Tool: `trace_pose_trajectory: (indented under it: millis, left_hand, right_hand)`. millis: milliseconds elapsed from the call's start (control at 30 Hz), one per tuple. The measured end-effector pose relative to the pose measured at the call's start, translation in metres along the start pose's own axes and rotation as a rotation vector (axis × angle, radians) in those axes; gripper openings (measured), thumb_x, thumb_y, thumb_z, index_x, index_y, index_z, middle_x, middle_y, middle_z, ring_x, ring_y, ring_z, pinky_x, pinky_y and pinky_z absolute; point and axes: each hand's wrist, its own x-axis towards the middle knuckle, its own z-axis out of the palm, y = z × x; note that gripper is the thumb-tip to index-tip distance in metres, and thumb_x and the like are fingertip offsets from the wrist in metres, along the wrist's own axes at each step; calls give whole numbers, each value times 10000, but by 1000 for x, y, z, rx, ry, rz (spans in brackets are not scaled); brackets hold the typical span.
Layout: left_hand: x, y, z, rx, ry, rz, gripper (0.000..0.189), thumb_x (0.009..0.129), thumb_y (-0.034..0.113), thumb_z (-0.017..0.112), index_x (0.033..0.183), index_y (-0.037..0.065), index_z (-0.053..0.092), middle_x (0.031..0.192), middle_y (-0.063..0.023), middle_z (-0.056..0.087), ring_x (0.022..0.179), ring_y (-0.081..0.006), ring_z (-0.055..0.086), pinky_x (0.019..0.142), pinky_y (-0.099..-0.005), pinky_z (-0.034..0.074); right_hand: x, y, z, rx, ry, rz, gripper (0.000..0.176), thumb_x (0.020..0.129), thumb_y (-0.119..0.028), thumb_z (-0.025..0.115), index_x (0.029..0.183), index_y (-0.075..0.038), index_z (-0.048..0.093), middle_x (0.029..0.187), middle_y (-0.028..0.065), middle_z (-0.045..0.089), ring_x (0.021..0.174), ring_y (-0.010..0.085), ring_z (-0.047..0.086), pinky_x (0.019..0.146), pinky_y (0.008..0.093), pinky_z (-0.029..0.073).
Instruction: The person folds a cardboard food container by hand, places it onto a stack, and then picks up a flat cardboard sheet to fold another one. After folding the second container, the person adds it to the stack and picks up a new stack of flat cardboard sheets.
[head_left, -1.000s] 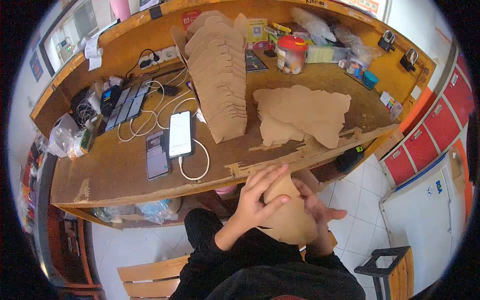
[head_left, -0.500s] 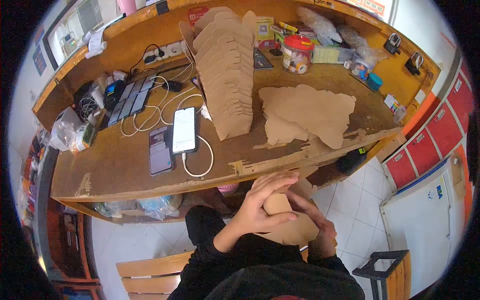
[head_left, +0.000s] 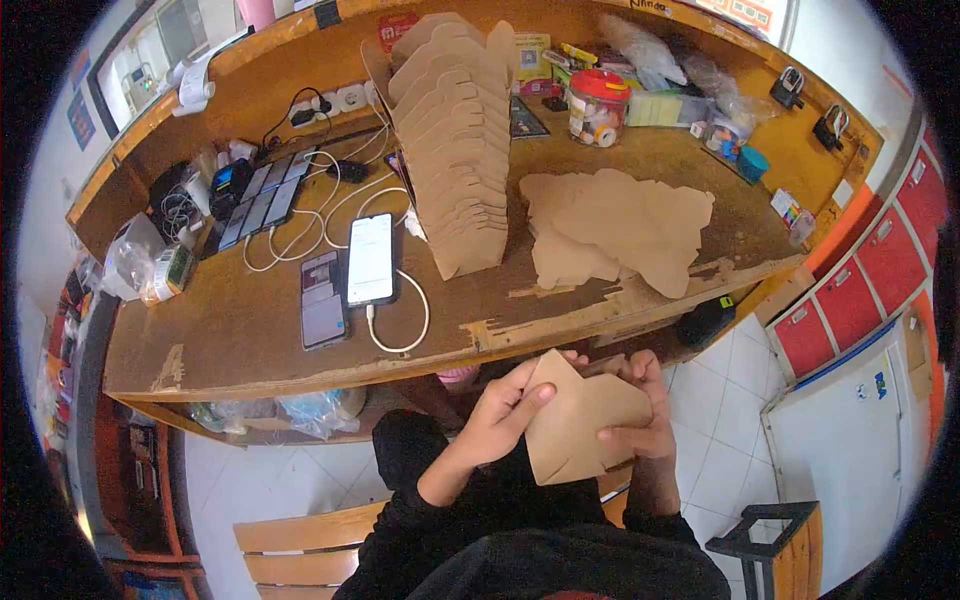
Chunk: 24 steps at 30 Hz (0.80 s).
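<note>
Between my two hands, over my lap at the desk's front edge, is a brown cardboard box blank (head_left: 580, 425), partly folded, with slits near its lower edge. My left hand (head_left: 510, 410) grips its left side, thumb on the near face and fingers behind. On the right side my right hand (head_left: 643, 415) pinches the card, its thumb across the front. Part of the far side of the card is hidden. Beyond it on the desk stands a tall stack of nested folded cardboard boxes (head_left: 455, 160). To the right of that lie flat cardboard blanks (head_left: 620, 230) in a loose pile.
Left on the wooden desk (head_left: 230, 340) are a lit phone (head_left: 371, 260) on a white cable, a darker phone (head_left: 322, 300) and more devices. A red-lidded jar (head_left: 597, 108) stands at the back. A wooden stool (head_left: 785, 550) is at lower right.
My hands have turned the cardboard so a broad face now shows. The left hand moved from over its top to its left edge; the right hand now has its thumb on the front.
</note>
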Motion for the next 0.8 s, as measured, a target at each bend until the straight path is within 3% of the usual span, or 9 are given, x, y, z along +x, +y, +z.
trace_pose_trajectory:
  millis: [100,200,267,300,367,533,600,667,800]
  left_hand:
    - [-4,-7,1,97,96,39,247,854,88,376,1056,-7,483,1013,-108,554,937,-209,525,815,-303,397]
    - [-6,-8,0,349,185,206,223,813,36,412,998,7,532,965,-116,572,921,-247,536,805,-319,404]
    - [-5,-11,-8,538,174,479,234,738,5,462,948,22,564,920,-119,584,895,-266,546,787,-337,413]
    - [-2,-10,-9,535,173,479,234,738,5,462,948,22,564,920,-119,584,895,-266,546,787,-337,413]
    - [5,-6,-12,687,103,638,256,689,2,484,922,37,582,952,-113,575,891,-266,543,776,-360,412]
    - [11,13,-17,991,-36,592,264,688,37,514,934,71,604,1036,-113,534,961,-274,493,799,-363,387]
    - [12,13,-16,653,-18,562,261,679,66,576,939,73,606,1041,-111,532,982,-257,483,817,-353,377]
    - [10,9,-16,574,40,511,255,674,68,600,929,70,608,1027,-106,540,977,-242,489,822,-343,376]
    - [6,3,-8,345,227,318,192,684,10,597,875,23,590,961,-101,572,924,-211,529,803,-311,398]
  right_hand:
    - [1,5,-2,-168,152,-128,435,588,38,612,874,-109,318,931,81,436,921,166,428,821,306,346]
    - [-7,5,-10,-108,154,45,437,620,-9,635,962,-72,371,949,77,461,923,154,444,799,275,371]
    - [-10,-1,-4,36,51,186,465,663,-65,644,1066,-40,413,975,68,489,920,133,463,768,254,398]
    - [-10,-3,-2,33,54,186,465,663,-65,644,1066,-40,413,975,68,489,920,133,463,768,254,398]
    - [-7,-4,2,-423,80,284,526,680,-91,648,1137,-11,401,1001,72,507,941,131,468,769,255,406]
    - [0,-9,5,-254,114,269,460,686,-81,638,1088,15,435,996,67,517,926,120,476,768,249,407]
    - [2,-13,8,-166,116,284,476,682,-80,640,1096,18,428,1014,68,511,939,122,469,786,261,399]
    - [5,-18,14,-178,-155,72,502,680,-86,636,1121,9,416,1052,80,496,969,138,458,823,289,376]
    - [-6,-9,27,-451,-62,58,534,678,-94,633,1144,13,396,1099,109,473,1004,161,447,853,307,353]
